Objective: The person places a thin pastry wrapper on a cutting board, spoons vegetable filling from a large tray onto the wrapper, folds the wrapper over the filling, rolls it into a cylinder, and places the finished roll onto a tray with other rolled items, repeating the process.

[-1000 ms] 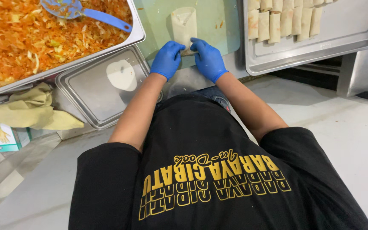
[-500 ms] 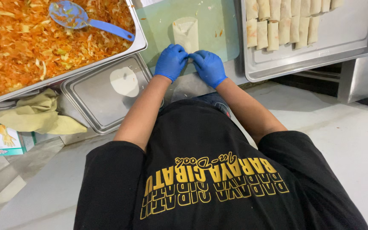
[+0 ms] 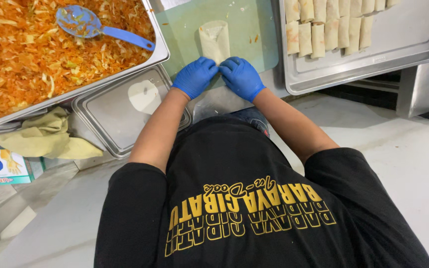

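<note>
Two hands in blue gloves meet at the near end of a pale wrapper [image 3: 215, 40] that lies on a green cutting board [image 3: 254, 30]. The left hand [image 3: 195, 75] and the right hand [image 3: 242, 77] sit side by side, fingertips touching each other and curled down onto the wrapper's near edge, pressing or pinching it; the exact grip is hidden under the fingers. The wrapper is partly rolled, with its sides folded in and its far end open in a soft point, stretching away from the hands toward the top of the board. A few orange crumbs of filling dot the board near it.

Left of the board stands a large steel pan [image 3: 161, 49] heaped with shredded orange and pale vegetables [image 3: 35, 59]. A blue spoon [image 3: 100, 29] rests in the heap, its handle pointing toward the board. Just in front of that pan sits a smaller, shallow steel tray [image 3: 110, 124] with a single round, pale wrapper piece [image 3: 144, 96] inside. A yellowish cloth [image 3: 45, 136] lies crumpled beside the tray, and a glove box [image 3: 1, 168] shows at the left edge.

Right of the board is a wide steel tray [image 3: 398, 44] holding finished rolls [image 3: 328, 25], laid close together in rows along its far side.

Both bare forearms reach forward from a black shirt [image 3: 254, 213] with yellow lettering. A pale floor [image 3: 413, 164] shows below.
</note>
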